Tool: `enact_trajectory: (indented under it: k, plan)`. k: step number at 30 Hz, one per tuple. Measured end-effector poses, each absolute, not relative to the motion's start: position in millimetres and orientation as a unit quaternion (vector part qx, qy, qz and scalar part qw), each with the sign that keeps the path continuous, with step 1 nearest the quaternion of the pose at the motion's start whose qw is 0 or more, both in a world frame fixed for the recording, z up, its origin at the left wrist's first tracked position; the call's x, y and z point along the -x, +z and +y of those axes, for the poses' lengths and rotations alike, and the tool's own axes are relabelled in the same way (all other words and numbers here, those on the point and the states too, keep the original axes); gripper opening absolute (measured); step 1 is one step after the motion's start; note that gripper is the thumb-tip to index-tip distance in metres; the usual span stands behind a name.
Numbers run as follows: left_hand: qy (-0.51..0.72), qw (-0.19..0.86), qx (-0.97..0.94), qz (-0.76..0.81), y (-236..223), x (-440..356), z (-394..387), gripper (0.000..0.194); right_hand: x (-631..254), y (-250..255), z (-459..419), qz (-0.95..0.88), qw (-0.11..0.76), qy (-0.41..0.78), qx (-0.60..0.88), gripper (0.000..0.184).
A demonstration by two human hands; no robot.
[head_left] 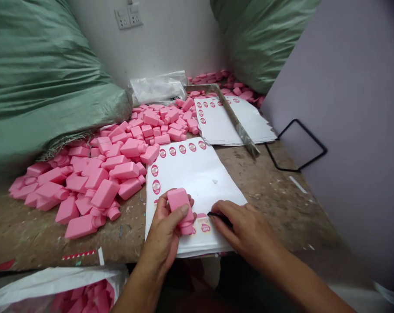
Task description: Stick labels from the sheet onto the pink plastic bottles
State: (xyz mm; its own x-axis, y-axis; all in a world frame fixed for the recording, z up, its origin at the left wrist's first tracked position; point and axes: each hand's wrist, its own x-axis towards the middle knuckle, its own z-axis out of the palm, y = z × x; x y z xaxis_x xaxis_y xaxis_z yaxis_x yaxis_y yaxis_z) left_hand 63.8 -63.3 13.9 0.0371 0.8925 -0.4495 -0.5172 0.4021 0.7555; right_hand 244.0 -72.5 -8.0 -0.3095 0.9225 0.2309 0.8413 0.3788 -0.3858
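Two hands working over the bench (282, 208) here: the left hand (159, 232) wraps a smooth pink plastic bottle (180, 206), neck down, above a white label sheet (197, 182), while the right hand (245, 230) pinches a thin black strip (219, 218) against that sheet, a heap of pink bottles (95, 182) just left.

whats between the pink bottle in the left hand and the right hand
In the head view, a printed oval label on the white sticker sheet lies between the pink bottle and the right hand, not the left hand.
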Motion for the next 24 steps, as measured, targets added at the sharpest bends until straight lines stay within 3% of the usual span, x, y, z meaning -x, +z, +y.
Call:
enact_trajectory:
  k: [9,20,24]
  plan:
    - [0.497,0.714,-0.2,0.45,12.4,-60.3,-61.1,0.043,-240.7,-9.5,-70.9,-0.817,0.172,0.033,0.549,0.014]
    - [0.505,0.725,-0.167,0.438,11.7,-57.9,-60.9,0.034,-243.3,-2.6,-66.1,-0.748,0.173,0.214,0.603,0.014]
    - [0.514,0.72,-0.152,0.441,11.2,-58.5,-60.4,0.037,-244.4,-3.3,-67.6,-0.778,0.182,0.157,0.581,0.014]
